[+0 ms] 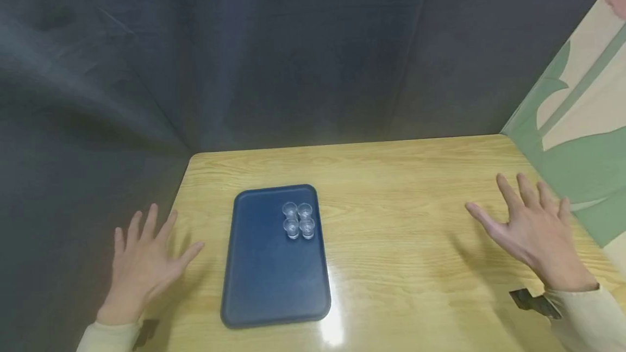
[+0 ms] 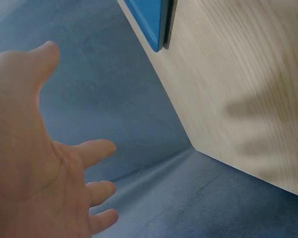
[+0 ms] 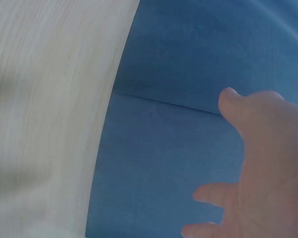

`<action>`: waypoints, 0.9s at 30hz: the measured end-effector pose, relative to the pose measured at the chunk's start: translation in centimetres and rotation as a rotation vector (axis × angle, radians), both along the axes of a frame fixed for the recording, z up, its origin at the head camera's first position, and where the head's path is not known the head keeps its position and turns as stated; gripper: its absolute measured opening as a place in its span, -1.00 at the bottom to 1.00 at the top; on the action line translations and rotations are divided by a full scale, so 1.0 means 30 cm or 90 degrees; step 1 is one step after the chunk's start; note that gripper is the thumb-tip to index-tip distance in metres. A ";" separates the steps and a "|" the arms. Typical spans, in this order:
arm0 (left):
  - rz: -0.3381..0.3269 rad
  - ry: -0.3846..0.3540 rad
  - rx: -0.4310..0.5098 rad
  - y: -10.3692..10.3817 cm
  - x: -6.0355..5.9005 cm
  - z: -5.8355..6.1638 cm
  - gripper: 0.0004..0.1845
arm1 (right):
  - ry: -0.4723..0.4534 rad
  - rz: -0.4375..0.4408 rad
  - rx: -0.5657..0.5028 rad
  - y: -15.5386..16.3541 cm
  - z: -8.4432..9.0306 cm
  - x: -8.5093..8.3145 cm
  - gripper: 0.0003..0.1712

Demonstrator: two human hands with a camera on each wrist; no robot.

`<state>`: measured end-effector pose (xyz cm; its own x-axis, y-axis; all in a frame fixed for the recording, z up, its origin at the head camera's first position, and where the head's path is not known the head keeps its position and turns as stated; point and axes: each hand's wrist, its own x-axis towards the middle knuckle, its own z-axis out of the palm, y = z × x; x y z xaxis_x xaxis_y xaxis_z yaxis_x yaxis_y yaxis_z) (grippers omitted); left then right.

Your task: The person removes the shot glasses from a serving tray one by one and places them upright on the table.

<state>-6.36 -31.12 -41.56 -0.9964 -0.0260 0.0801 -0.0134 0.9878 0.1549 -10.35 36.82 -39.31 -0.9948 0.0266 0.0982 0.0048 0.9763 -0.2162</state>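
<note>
four small clear cups (image 1: 295, 225) cluster toward the far right of the blue tray (image 1: 274, 278) on the desk (image 1: 391, 211); left hand (image 1: 143, 268) and right hand (image 1: 538, 231) flank it, fingers spread, empty. pinching one cup lightly should spare its neighbours.

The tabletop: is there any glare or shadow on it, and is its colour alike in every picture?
Head view: yellowish tabletop, bright glare by the tray's near right corner, soft shadows near the left hand and right hand; left wrist view: paler wood, blurry dark shadows; right wrist view: pale, greyish wood, fainter shadows towards the left edge.
</note>
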 end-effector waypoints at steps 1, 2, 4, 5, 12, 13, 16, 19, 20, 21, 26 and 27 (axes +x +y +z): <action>0.000 0.002 -0.001 0.000 -0.002 0.001 0.07 | -0.001 0.004 0.003 0.000 -0.002 -0.002 0.14; -0.001 0.003 -0.004 0.001 -0.004 0.002 0.08 | -0.003 0.004 0.003 -0.002 -0.005 -0.004 0.15; -0.005 0.011 -0.007 0.003 -0.012 0.004 0.08 | -0.004 0.006 0.002 -0.004 -0.010 -0.008 0.15; -0.008 0.016 -0.008 0.007 -0.015 0.005 0.09 | -0.005 0.008 0.002 -0.004 -0.014 -0.010 0.15; -0.027 0.059 -0.014 0.034 -0.047 0.021 0.10 | 0.005 0.016 -0.008 -0.025 -0.021 -0.029 0.15; -0.029 0.061 -0.012 0.039 -0.050 0.022 0.10 | 0.007 0.019 -0.005 -0.030 -0.021 -0.032 0.15; -0.033 0.062 -0.011 0.050 -0.059 0.024 0.11 | 0.018 0.030 -0.003 -0.042 -0.020 -0.038 0.15; -0.034 0.059 -0.008 0.058 -0.065 0.022 0.11 | 0.027 0.040 -0.002 -0.050 -0.021 -0.042 0.14; -0.033 0.058 -0.009 0.060 -0.066 0.021 0.11 | 0.029 0.042 -0.003 -0.051 -0.022 -0.042 0.14; -0.033 0.059 -0.010 0.063 -0.068 0.020 0.11 | 0.029 0.042 -0.005 -0.052 -0.023 -0.043 0.14; -0.037 0.064 -0.011 0.073 -0.081 0.016 0.11 | 0.029 0.039 -0.014 -0.052 -0.025 -0.048 0.14; -0.038 0.063 -0.011 0.075 -0.083 0.015 0.10 | 0.029 0.039 -0.013 -0.052 -0.026 -0.050 0.14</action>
<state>-8.85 -28.87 -41.11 -0.9833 0.0353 0.1788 0.0601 0.9889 0.1356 -11.84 35.25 -40.09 -0.9893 -0.0314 0.1428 -0.0647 0.9698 -0.2353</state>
